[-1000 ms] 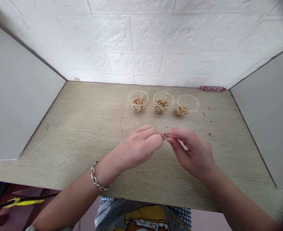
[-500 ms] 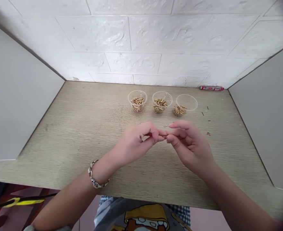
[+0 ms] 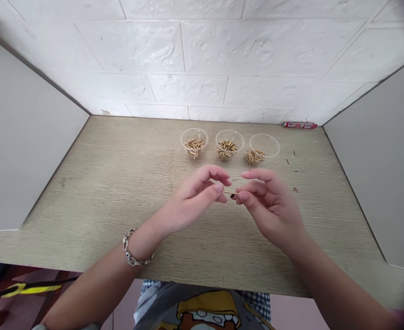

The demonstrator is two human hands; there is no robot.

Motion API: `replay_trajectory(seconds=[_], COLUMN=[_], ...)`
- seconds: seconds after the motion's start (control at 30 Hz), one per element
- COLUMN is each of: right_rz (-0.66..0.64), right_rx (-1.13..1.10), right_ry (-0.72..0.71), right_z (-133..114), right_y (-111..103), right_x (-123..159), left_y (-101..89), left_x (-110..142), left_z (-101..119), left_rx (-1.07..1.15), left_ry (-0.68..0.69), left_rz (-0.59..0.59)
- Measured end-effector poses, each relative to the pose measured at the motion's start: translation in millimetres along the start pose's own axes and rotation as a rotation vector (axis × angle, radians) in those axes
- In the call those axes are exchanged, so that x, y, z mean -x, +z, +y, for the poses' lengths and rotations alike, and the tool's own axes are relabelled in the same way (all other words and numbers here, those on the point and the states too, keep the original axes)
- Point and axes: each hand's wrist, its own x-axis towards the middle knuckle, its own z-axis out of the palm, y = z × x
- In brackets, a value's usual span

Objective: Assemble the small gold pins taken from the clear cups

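Pinched between thumb and fingertips of my right hand (image 3: 272, 208) is a thin gold-coloured metal pin (image 3: 228, 192), its free end pointing left. My left hand (image 3: 195, 197) is beside that end, thumb and fingers spread apart; whether a fingertip still touches the pin is hard to see. Just beyond the fingertips a small gold piece (image 3: 235, 179) lies on the table. Behind the hands stand three clear plastic cups of small gold metal parts: a left cup (image 3: 194, 144), a middle cup (image 3: 226, 145) and a tilted right cup (image 3: 256, 156).
Several thin dark pieces (image 3: 287, 161) lie scattered on the wooden table (image 3: 119, 183) right of the cups. A red and silver tube (image 3: 300, 125) rests against the white brick-patterned wall (image 3: 202, 55). Grey panels (image 3: 26, 128) close off both sides.
My left hand's fingers have loosened and spread away from the pin, uncovering more of it. My right hand keeps its pinch in nearly the same place.
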Motion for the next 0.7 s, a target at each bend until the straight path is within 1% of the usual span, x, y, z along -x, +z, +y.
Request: replay_trajectory(seconds=[0.1, 0.17, 0.3, 0.43, 0.53, 0.63, 0.7], right_rz=[-0.021, -0.039, -0.053, -0.022, 0.009, 0.035, 0.032], right_rx=[0.008, 0.022, 0.042, 0.082, 0.189, 0.376, 0.445], right_ry=[0.009, 0.021, 0.023, -0.025, -0.138, -0.378, -0.516], right_z=[1, 1, 1, 2, 3, 2, 0], right_y=[0, 0, 0, 1, 1, 1, 1], right_x=[0, -1, -3, -2, -1, -1, -2], left_y=[-0.1, 1.0, 5.4, 9.8, 11.2, 11.4, 11.3], left_x=[0, 0, -1, -2, -2, -1, -1], left_z=[0, 0, -3, -6, -7, -7, -7], left_rx=[-0.351, -0.487, -0.568, -0.530, -0.469, -0.407, -0.384], left_ry=[-0.020, 0.001, 0.058, 0.072, 0.039, 0.004, 0.023], left_rz=[-0.028, -0.048, -0.034, -0.009, -0.016, -0.042, -0.063])
